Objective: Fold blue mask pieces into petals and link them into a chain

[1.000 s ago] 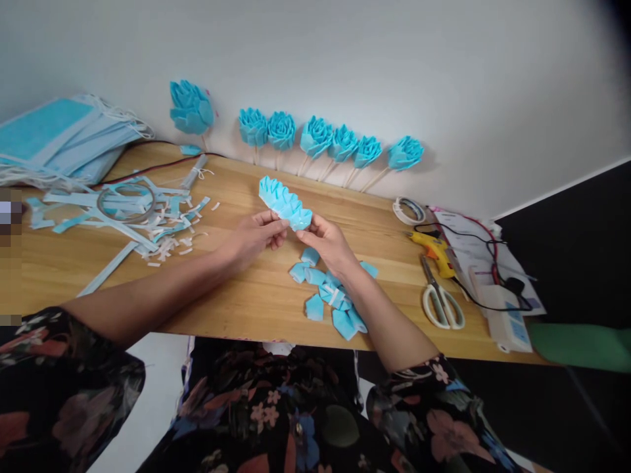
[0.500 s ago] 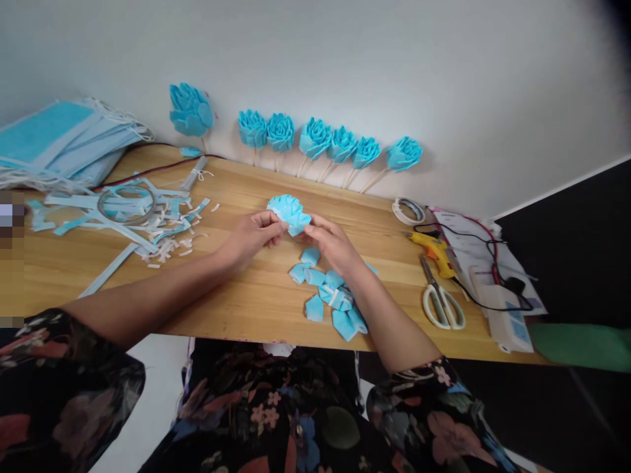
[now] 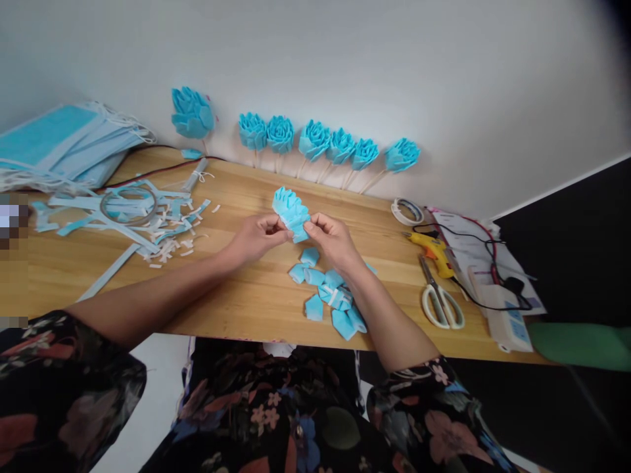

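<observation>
A strip of overlapping light-blue petals [image 3: 290, 209] is held up above the table between both my hands. My left hand [image 3: 263, 235] pinches its lower left edge between thumb and fingers. The lower right end is gripped by the fingertips of my right hand [image 3: 332, 242]. Below, partly covered by my right forearm, lie several loose folded blue petals [image 3: 315, 305], some bundled with a white band. Along the wall stand several finished blue flowers [image 3: 314, 139] on thin sticks, with a larger, looser blue flower [image 3: 191, 113] to their left.
Blue face masks [image 3: 64, 141] are stacked at the far left, beside cut strips and scraps [image 3: 140, 220]. To the right are a tape roll [image 3: 407, 211], a yellow glue gun [image 3: 434, 253], white-handled scissors [image 3: 442, 305], a power strip [image 3: 510, 318] and dark cords.
The petal strip has tilted and now shows more of its pleated length, its upper end raised. Both my hands have shifted slightly, still gripping it.
</observation>
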Tool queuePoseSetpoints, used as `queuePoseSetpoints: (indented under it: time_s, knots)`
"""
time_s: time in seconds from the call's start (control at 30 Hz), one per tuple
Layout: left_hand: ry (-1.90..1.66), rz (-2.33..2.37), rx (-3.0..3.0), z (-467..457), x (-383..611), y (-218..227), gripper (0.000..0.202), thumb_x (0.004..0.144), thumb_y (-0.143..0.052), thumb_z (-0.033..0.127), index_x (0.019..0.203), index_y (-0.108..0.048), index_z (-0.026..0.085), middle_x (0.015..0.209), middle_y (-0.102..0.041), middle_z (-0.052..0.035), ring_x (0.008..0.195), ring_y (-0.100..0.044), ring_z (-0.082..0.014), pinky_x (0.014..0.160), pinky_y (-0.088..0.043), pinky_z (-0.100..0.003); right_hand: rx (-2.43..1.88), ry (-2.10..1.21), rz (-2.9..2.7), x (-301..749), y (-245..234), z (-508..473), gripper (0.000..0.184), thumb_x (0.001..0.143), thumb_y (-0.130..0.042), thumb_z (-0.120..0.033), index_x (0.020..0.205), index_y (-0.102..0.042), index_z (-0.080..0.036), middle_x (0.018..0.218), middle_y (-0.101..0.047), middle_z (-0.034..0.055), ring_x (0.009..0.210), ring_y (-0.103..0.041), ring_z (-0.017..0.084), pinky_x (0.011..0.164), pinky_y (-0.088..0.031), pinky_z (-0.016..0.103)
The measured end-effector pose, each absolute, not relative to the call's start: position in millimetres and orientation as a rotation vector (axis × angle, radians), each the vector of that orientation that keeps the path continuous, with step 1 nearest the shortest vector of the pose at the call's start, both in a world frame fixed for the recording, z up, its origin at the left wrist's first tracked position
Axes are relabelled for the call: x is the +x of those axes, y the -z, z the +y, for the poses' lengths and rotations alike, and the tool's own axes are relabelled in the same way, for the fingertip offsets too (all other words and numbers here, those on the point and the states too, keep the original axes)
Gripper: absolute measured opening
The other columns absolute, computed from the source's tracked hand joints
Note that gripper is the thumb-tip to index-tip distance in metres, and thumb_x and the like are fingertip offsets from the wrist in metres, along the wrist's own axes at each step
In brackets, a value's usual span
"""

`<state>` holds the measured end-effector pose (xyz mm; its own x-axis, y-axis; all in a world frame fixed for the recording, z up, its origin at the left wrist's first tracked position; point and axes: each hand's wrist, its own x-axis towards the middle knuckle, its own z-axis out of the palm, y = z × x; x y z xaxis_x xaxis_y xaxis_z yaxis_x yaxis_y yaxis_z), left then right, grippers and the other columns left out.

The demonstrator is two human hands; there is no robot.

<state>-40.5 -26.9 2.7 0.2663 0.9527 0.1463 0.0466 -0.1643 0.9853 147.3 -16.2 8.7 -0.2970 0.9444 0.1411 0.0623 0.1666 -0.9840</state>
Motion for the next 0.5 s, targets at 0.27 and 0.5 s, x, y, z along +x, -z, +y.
queuePoseSetpoints:
  time_s: [0.27, 0.5]
  knots:
    - [-1.085, 1.026, 1.473, -27.1, -44.8, -4.8, 0.025, 0.077, -0.068, 0.041, 0.076, -0.065, 0.016, 0.068, -0.058, 0.0015, 0.060, -0.047, -0.0092, 0.055, -0.038, -0.022, -1.035, -1.259, -1.544, 149.4, -5.0, -14.1, 0.033, 0.079, -0.067, -0.053, 0.074, -0.064, -0.020, 0.073, -0.060, -0.0017, 0.073, -0.053, 0.014, 0.076, -0.044, 0.028]
    - [-1.141, 0.995, 1.324, -26.9, -44.5, -7.5, 0.033, 0.080, -0.066, 0.047, 0.068, -0.061, 0.017, 0.062, -0.057, 0.0006, 0.058, -0.050, -0.0101, 0.056, -0.040, -0.023, -1.069, -1.264, -1.553, 148.4, -5.3, -16.4, 0.028, 0.077, -0.069, -0.049, 0.075, -0.067, -0.021, 0.073, -0.061, -0.0022, 0.072, -0.053, 0.013, 0.075, -0.044, 0.028]
